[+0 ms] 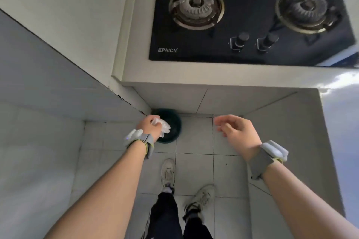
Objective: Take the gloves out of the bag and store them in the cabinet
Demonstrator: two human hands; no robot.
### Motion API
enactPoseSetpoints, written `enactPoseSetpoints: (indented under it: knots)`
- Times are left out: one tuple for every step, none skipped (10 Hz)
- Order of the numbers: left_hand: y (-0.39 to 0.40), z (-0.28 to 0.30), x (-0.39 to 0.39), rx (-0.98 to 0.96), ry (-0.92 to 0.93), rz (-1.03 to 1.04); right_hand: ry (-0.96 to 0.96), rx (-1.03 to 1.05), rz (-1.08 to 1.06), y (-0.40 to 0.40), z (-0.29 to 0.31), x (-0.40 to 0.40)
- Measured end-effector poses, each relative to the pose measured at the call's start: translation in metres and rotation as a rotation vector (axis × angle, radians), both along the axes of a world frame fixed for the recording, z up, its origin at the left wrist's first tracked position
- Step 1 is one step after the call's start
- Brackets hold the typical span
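1. Nearest: two bare forearms reach forward and down over a tiled floor (194, 136); shoes below, a band on each wrist.
2. Left hand (149, 125) is curled into a fist round a crumpled wad of thin clear plastic (165, 127), which bulges out to the right of the knuckles. Presumably the gloves or their bag; I cannot tell which. No long axis to read, just a ball.
3. Right hand (235, 132) is empty, fingers loosely bent and apart, touching nothing. It sits level with the left, well apart from the wad.
4. Just beyond the left fist: a dark green round bin (172, 136) in the floor corner, partly hidden by the hand.
5. Ahead of both hands: pale cabinet doors (194, 101) under the counter, shut, one seam between them. The free right hand lies nearer that seam; judged, it opens while the left carries.
6. Farthest: black two-burner hob (252, 48) on the counter.
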State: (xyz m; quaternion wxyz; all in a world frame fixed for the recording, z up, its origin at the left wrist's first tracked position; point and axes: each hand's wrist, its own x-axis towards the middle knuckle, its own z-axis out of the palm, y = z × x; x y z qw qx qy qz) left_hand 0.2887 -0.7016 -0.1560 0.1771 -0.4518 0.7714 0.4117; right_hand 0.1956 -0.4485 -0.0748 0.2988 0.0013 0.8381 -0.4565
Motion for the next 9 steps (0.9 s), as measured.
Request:
enactPoseSetpoints:
  knots:
    - [-0.015, -0.026, -0.001, 0.0, -0.057, -0.002, -0.047, 0.019, -0.051, -0.027, -0.022, 0.0]
    - [-0.031, -0.058, -0.012, 0.029, -0.08, 0.048, -0.077, 0.035, -0.082, -0.05, -0.049, 0.001]
    - [-0.039, -0.08, -0.022, 0.111, -0.116, 0.037, -0.119, 0.068, -0.107, -0.056, -0.068, 0.009]
    - [-0.045, -0.095, -0.033, 0.187, -0.178, 0.042, -0.143, 0.097, -0.142, -0.058, -0.084, 0.016]
    - [-0.051, -0.09, -0.042, 0.253, -0.185, 0.062, -0.147, 0.11, -0.175, -0.061, -0.083, 0.017]
    - [-0.057, -0.068, -0.046, 0.35, -0.112, 0.142, -0.14, 0.098, -0.201, -0.064, -0.064, 0.014]
    - [-0.052, -0.038, -0.05, 0.485, -0.019, 0.19, -0.127, 0.08, -0.216, -0.067, -0.045, 0.012]
    - [-0.037, 0.01, -0.063, 0.549, 0.061, 0.106, -0.081, 0.05, -0.27, -0.067, -0.012, 0.006]
    - [-0.01, 0.062, -0.076, 0.576, 0.138, -0.054, -0.031, -0.005, -0.311, -0.061, 0.022, 0.01]
